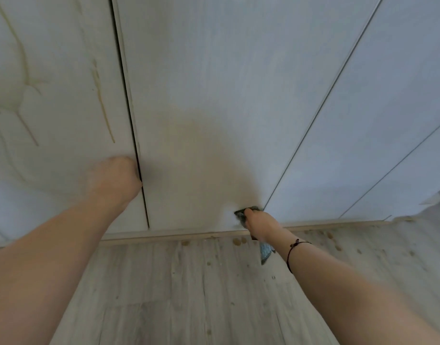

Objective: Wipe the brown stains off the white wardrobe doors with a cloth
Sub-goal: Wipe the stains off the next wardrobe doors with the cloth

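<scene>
White wardrobe doors fill the upper view. The left door [59, 70] carries long brown drip stains [103, 103]. The middle door [214, 83] shows a faint brownish smear [196, 150] in its lower half. My right hand [260, 224] presses a blue-grey cloth [243, 215] against the bottom right corner of the middle door, and a tail of the cloth hangs below my wrist. My left hand [113, 180] rests against the left door with its fingers curled into the dark gap at that door's edge.
A wooden plinth [189, 234] runs under the doors. The grey wood-look floor [189, 295] below is speckled with brown drops [238, 241]. Two more white doors [388, 120] stand to the right. A thin dark bracelet circles my right wrist.
</scene>
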The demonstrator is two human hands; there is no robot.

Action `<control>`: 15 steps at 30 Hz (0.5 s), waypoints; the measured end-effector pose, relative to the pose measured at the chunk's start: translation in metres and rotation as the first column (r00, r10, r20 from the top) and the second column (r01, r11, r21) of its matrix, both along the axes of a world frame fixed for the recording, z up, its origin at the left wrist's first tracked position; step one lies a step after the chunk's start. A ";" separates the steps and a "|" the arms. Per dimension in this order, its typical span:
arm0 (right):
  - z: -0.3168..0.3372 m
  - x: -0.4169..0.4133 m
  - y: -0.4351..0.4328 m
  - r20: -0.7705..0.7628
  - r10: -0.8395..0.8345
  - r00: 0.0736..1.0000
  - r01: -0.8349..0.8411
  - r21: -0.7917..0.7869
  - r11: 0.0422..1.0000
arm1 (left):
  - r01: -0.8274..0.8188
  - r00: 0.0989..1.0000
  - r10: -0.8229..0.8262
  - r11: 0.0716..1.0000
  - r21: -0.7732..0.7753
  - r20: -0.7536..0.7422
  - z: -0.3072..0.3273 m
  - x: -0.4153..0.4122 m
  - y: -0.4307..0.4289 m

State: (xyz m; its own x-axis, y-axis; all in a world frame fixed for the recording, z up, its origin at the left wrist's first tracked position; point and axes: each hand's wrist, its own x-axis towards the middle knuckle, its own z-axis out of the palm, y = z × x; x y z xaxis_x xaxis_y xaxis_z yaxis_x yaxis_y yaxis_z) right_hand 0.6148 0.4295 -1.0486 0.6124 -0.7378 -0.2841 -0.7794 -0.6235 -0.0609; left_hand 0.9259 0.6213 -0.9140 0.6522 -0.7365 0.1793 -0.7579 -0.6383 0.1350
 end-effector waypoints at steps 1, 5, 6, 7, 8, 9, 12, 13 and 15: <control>-0.004 0.005 0.002 -0.035 0.008 0.999 -0.007 0.025 1.000 | 0.009 1.000 -0.009 1.000 0.003 0.010 0.001 0.001 0.001; -0.029 0.029 0.012 -0.141 0.080 0.987 -0.063 0.119 0.991 | 0.015 0.999 -0.017 0.999 0.039 0.035 0.001 0.004 0.005; -0.035 0.035 0.016 -0.173 0.092 0.981 -0.066 0.149 0.987 | 0.012 0.999 -0.014 0.999 0.052 0.045 -0.001 0.005 0.006; -0.039 0.038 0.018 -0.206 0.090 0.974 -0.055 0.173 0.983 | 0.013 0.999 -0.016 0.998 0.066 0.051 -0.001 0.005 0.006; -0.042 0.040 0.020 -0.227 0.082 0.970 -0.040 0.185 0.982 | 0.015 0.998 -0.019 0.997 0.074 0.054 -0.001 0.004 0.005; -0.043 0.040 0.019 -0.244 0.066 0.968 -0.020 0.185 0.982 | 0.016 0.998 -0.021 0.996 0.085 0.057 0.001 0.004 0.004; -0.034 0.030 0.011 -0.304 -0.032 0.952 0.092 0.186 0.978 | 0.009 0.999 -0.012 0.996 0.094 0.035 0.002 0.003 0.005; -0.027 0.027 0.007 -0.321 -0.059 0.945 0.124 0.188 0.974 | 0.006 1.000 -0.009 0.996 0.089 0.029 0.002 0.003 0.006; -0.016 0.025 0.008 -0.319 -0.091 0.943 0.157 0.187 0.970 | 0.012 0.999 -0.015 0.996 0.086 0.036 0.001 0.000 0.007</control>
